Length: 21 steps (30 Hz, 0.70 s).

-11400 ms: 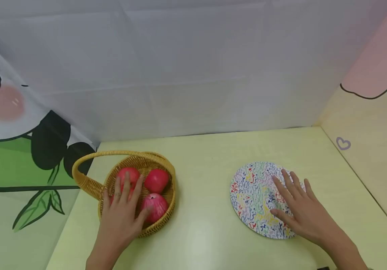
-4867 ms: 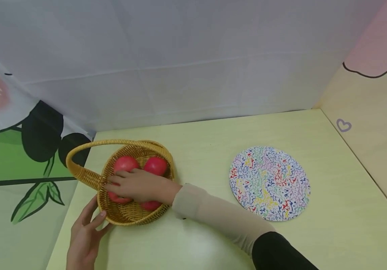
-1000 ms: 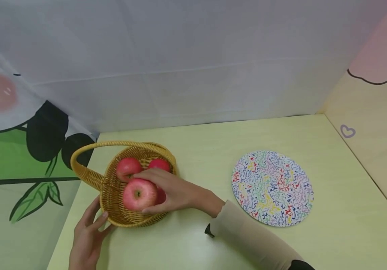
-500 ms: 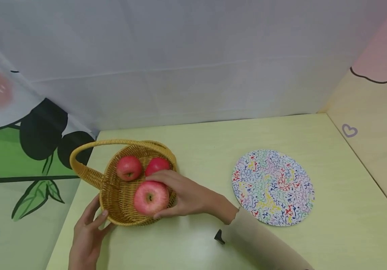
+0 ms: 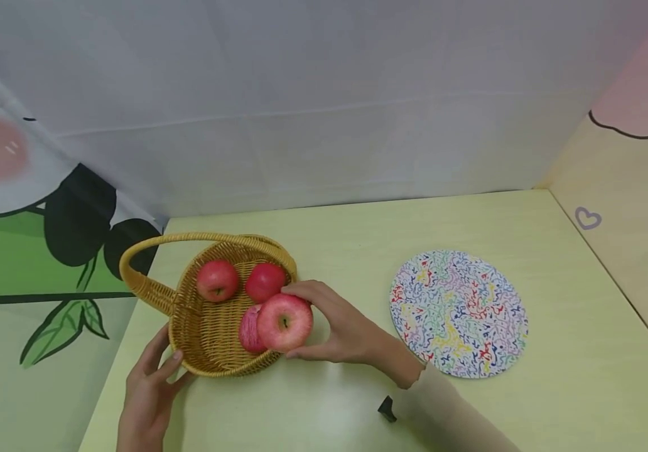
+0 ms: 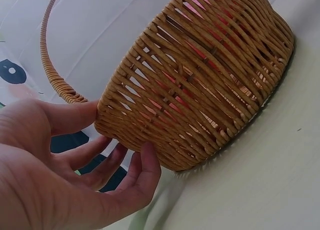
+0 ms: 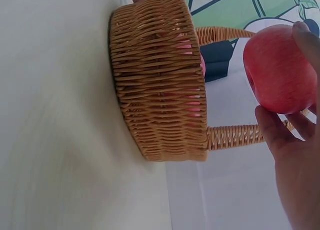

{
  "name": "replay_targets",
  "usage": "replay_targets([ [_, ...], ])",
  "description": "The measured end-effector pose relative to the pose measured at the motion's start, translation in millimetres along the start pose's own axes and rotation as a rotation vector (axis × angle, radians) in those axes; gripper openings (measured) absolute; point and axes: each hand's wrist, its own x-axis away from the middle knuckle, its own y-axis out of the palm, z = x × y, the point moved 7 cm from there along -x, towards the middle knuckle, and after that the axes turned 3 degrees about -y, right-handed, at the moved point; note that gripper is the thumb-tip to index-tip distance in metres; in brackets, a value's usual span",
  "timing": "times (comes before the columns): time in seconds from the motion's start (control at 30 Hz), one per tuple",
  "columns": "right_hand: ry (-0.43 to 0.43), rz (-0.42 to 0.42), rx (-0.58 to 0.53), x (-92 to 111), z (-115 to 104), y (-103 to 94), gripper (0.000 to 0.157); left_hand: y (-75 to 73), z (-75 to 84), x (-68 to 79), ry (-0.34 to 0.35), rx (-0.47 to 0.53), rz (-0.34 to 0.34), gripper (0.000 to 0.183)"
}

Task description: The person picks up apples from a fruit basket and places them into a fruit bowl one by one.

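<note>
The right hand (image 5: 338, 329) pinches a red apple (image 5: 284, 321) above the basket (image 5: 211, 351) rim, centre-left of frame; the left hand (image 5: 151, 386), fingers spread, steadies its wall. Lift clear before moving sideways.

Looking down from head height over the whole table. Left wrist view close against the basket (image 6: 200, 74) wall, low; right wrist view sideways, near. Basket (image 7: 157, 79) shared by all three.

The basket (image 5: 211, 351) with three apples (image 5: 218, 280) stands left of the plate (image 5: 458, 312), well apart.
</note>
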Motion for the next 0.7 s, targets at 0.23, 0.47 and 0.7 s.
replay_targets([
  [0.23,0.014,0.113,-0.020,15,10,-12.4,0.094,0.5,1.6,0.9,0.035,0.017,-0.011,0.071],
  [0.47,0.067,0.211,0.028,31,20,-23.7,0.090,1.3,2.3,1.3,0.050,0.015,-0.021,0.071],
  [0.7,0.130,0.325,0.104,45,27,-37.9,0.089,1.5,2.1,1.7,0.052,0.011,-0.022,0.071],
])
